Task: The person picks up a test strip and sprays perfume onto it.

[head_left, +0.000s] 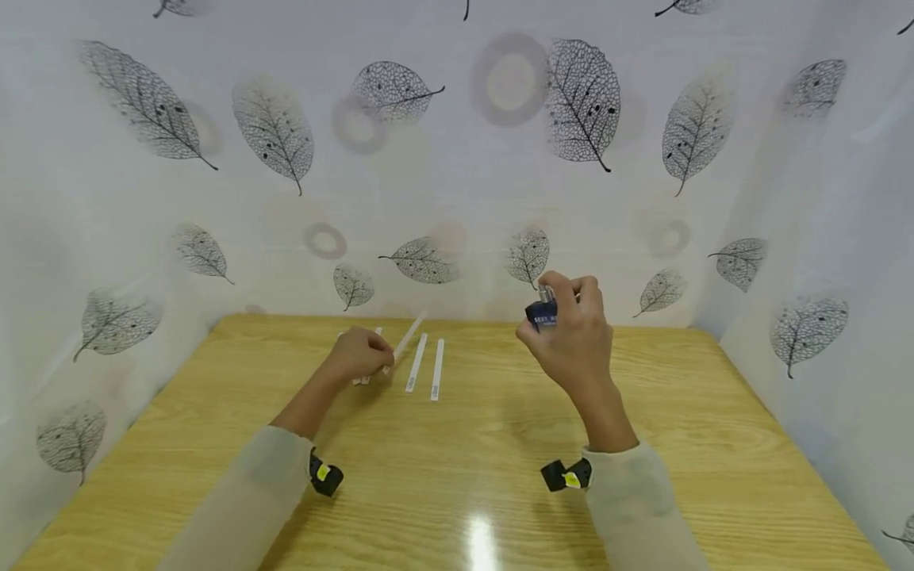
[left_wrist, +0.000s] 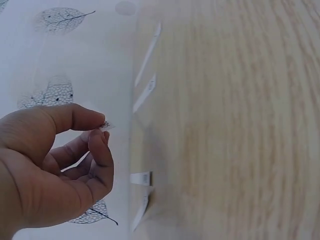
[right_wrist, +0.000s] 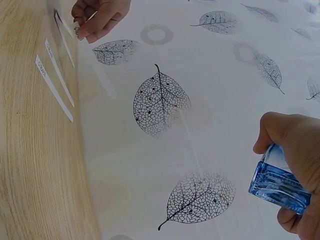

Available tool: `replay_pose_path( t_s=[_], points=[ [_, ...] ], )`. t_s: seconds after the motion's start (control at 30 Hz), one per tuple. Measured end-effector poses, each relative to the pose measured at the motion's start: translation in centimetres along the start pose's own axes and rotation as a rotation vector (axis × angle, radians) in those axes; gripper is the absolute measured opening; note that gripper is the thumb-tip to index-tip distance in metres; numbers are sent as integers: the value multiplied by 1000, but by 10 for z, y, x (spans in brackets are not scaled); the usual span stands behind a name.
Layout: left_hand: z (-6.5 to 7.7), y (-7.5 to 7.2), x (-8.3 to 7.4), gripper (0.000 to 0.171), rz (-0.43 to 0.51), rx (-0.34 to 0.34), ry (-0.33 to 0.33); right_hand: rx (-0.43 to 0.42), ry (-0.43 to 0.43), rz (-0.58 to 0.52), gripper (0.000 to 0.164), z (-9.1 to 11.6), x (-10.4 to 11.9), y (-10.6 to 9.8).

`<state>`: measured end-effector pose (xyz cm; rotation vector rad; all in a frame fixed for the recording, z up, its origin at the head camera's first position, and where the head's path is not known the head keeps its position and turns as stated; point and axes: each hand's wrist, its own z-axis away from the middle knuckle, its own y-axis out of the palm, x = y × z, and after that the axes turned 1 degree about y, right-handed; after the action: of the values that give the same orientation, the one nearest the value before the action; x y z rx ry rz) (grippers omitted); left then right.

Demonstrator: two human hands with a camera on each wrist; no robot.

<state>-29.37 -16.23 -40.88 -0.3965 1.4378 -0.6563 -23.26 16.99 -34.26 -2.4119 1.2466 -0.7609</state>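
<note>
Between thumb and fingertips my left hand [head_left: 360, 354] pinches a white paper test strip [head_left: 408, 337] by its near end, raised above the table. In the left wrist view the pinched end of that strip [left_wrist: 106, 125] shows dark print. My right hand [head_left: 580, 337] grips a blue glass perfume bottle [head_left: 543, 315] off the table, index finger on the sprayer top [head_left: 546, 293]. Two printed strips lie side by side: one strip [head_left: 416, 362] nearer the left hand, another strip [head_left: 437, 369] to its right. More strips [head_left: 366, 379] lie partly hidden beneath the left hand.
The wooden table [head_left: 457, 468] reaches back to a pale curtain [head_left: 443, 182] printed with dark leaves, which also hangs on both sides. Each sleeve cuff carries a small black wrist camera, the left camera [head_left: 325, 477] and the right camera [head_left: 566, 476].
</note>
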Motion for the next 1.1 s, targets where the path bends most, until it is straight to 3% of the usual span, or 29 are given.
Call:
replay_pose_path(
  t_s=[0.27,0.47,0.9,1.1],
  points=[
    [11,-12,-15,20,138,47,75,11,-5,-34,53,0,0,1],
    [23,-15,-29,20,171,73,108,1,-28,-46,54,1,0,2],
    [53,-9,-61,18,265,112,170,26,-114,-33,61,4,7,9],
    [66,-3,-71,18,381,177,223,75,-96,-59,57,5,9,8]
  ],
)
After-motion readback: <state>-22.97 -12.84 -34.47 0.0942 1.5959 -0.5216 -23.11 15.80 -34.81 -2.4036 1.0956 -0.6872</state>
